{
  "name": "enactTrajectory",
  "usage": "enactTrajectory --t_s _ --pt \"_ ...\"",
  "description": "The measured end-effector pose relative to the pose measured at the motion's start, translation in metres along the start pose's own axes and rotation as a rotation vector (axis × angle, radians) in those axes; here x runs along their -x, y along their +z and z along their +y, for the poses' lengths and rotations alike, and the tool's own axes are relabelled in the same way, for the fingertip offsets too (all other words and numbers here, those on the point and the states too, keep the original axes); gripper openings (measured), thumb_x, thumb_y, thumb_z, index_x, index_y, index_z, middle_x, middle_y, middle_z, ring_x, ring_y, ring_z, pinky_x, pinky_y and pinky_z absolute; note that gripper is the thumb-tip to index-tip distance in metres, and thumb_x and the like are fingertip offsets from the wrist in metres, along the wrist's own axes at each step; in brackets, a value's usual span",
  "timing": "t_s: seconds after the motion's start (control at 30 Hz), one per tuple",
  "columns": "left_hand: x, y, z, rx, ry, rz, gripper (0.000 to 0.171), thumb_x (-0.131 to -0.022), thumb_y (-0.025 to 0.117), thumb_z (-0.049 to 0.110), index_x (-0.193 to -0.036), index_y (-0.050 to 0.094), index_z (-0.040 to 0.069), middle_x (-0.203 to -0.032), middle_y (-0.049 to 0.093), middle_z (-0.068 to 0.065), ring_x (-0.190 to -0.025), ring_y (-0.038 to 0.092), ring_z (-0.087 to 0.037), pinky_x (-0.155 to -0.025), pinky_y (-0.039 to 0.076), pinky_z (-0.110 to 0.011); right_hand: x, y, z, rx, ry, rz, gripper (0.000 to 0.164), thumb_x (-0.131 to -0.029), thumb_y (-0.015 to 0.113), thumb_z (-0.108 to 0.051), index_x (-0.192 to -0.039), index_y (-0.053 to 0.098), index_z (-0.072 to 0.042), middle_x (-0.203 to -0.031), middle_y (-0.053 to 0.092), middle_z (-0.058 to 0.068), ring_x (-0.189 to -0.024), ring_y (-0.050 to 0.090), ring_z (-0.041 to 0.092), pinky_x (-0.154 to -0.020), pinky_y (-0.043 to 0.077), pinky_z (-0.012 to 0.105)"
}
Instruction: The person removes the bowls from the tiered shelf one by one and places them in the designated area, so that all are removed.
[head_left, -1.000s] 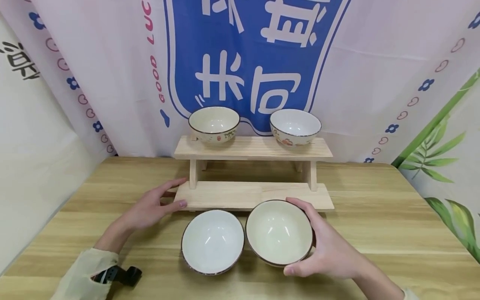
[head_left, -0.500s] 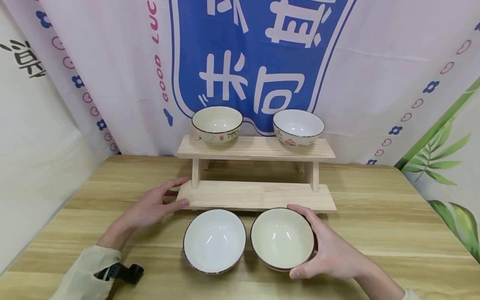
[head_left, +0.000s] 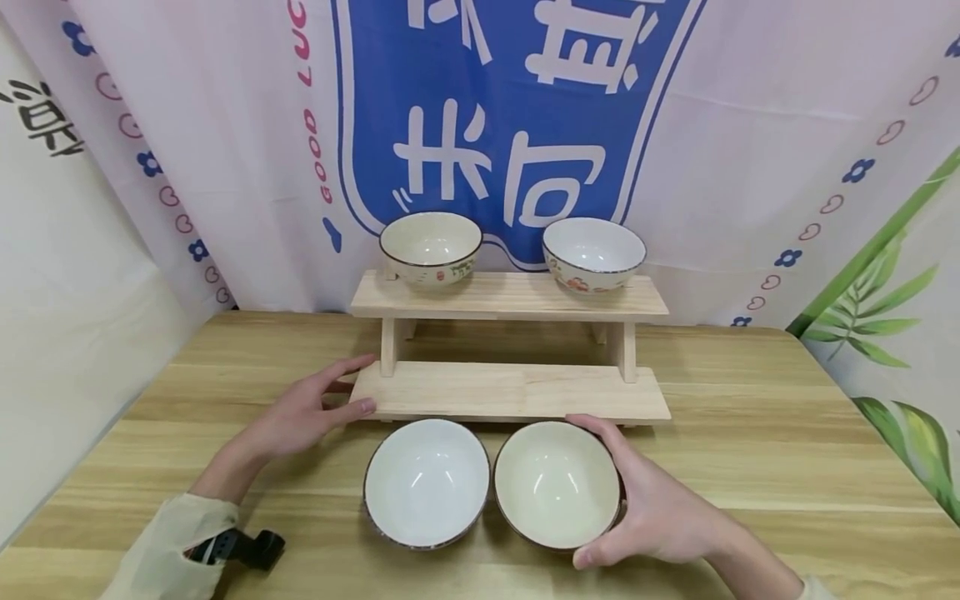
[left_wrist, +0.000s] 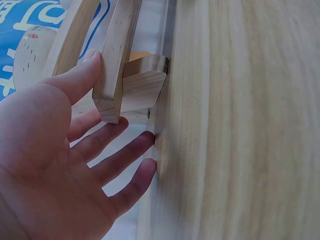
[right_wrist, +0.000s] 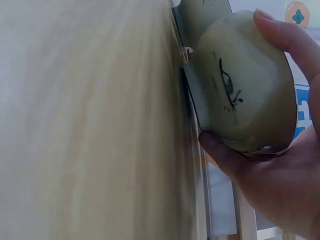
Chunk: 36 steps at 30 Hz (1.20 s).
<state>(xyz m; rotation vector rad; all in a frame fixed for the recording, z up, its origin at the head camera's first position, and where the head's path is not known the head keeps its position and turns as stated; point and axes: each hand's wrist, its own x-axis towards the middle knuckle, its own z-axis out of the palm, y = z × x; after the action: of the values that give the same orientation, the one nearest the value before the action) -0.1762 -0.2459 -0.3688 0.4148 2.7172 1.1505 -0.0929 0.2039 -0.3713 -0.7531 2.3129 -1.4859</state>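
My right hand [head_left: 652,508] grips the right side of a cream bowl [head_left: 557,483] with a dark rim, thumb at the front and fingers at the back. In the right wrist view, a dark brushed pattern marks the outside of this bowl [right_wrist: 240,85]. Close beside it on the left stands a white bowl [head_left: 426,483]. At the left end of a two-tier wooden stand [head_left: 510,392], my left hand [head_left: 303,414] rests with the thumb on the lower board. The left wrist view has its fingers [left_wrist: 127,152] spread and fairly straight by the board's end.
On the stand's upper board sit a cream bowl [head_left: 431,250] at left and a white flowered bowl [head_left: 594,257] at right. The wooden table [head_left: 750,433] ends at a printed curtain [head_left: 750,167] behind.
My right hand has brought the cream bowl toward the front, away from the stand's lower board, and it now sits level with the white bowl. My left hand has stayed put.
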Motion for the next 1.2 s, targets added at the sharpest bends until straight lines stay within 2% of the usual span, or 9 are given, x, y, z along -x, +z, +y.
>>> enactTrajectory --t_s 0.27,0.5,0.8,1.2 --pt "0.0000 -0.0003 -0.0011 -0.001 0.002 0.002 0.075 -0.104 0.066 0.048 -0.167 0.035 0.020 -0.161 0.047 -0.025 -0.137 0.057 -0.048 -0.102 0.054 -0.063 0.0007 0.0006 -0.0010 0.036 0.004 -0.001 0.116 -0.069 0.101 -0.022 -0.160 0.029 -0.021 -0.150 0.051 0.013 -0.126 0.062 0.017 -0.102 0.053 0.024" --pt "0.0000 -0.0006 -0.0021 -0.005 0.006 0.004 0.074 -0.104 0.066 0.047 -0.167 0.035 0.021 -0.161 0.048 -0.025 -0.137 0.058 -0.048 -0.102 0.054 -0.063 -0.0003 0.0017 -0.0037 0.022 0.043 -0.013 0.119 -0.070 0.101 -0.020 -0.162 0.026 -0.017 -0.150 0.052 0.015 -0.125 0.064 0.019 -0.101 0.053 0.024" --pt "0.0001 -0.0001 -0.0011 -0.016 0.009 0.008 0.075 -0.104 0.067 0.048 -0.166 0.036 0.020 -0.161 0.048 -0.024 -0.137 0.058 -0.048 -0.102 0.055 -0.062 -0.0008 0.0029 -0.0071 0.012 0.072 -0.014 0.122 -0.070 0.101 -0.020 -0.164 0.023 -0.018 -0.152 0.050 0.016 -0.126 0.063 0.023 -0.100 0.054 0.024" --pt "0.0006 0.0001 -0.0017 -0.011 0.008 0.009 0.074 -0.104 0.066 0.047 -0.166 0.036 0.019 -0.159 0.050 -0.025 -0.136 0.059 -0.048 -0.102 0.054 -0.062 -0.0005 0.0017 -0.0079 0.037 0.076 -0.018 0.125 -0.070 0.101 -0.021 -0.166 0.021 -0.018 -0.153 0.049 0.016 -0.128 0.062 0.025 -0.101 0.053 0.024"
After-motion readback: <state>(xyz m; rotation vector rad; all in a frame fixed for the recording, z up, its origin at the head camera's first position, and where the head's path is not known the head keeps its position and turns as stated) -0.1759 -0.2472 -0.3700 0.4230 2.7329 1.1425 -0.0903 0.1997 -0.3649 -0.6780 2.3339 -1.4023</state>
